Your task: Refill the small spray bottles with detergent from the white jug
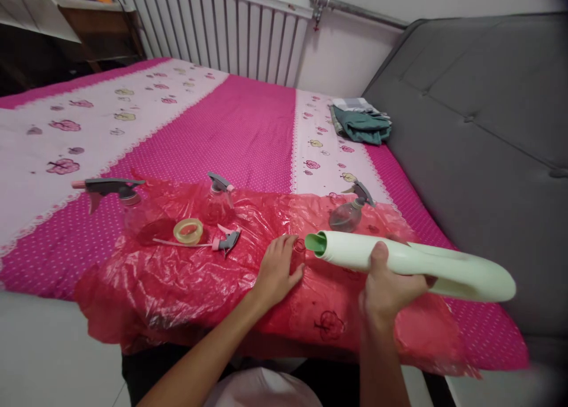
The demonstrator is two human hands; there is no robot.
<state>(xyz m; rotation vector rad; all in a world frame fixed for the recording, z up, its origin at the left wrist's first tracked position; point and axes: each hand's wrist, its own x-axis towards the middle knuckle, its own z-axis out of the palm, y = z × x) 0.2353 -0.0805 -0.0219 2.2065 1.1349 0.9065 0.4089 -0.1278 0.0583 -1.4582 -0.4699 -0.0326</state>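
My right hand (pixel 389 293) wraps the jug (pixel 412 259) mid-body, probably for balance, above the plastic sheet (pixel 190 294)'s right edge. Left hand (pixel 276 270)'s by the spout (pixel 316 242), can't tell its grip. Spray bottles (pixel 346 217) sit toward the far edge, likely for elbow room.

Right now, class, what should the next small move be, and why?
Perhaps steady the jug in the right hand: it is nearly level, its green spout pointing toward the left hand, so anything inside could spill onto the red sheet.

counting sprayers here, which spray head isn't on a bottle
The spray head by the yellowish ring, lying on red plastic with its tube bare; the other three sit on bottles.
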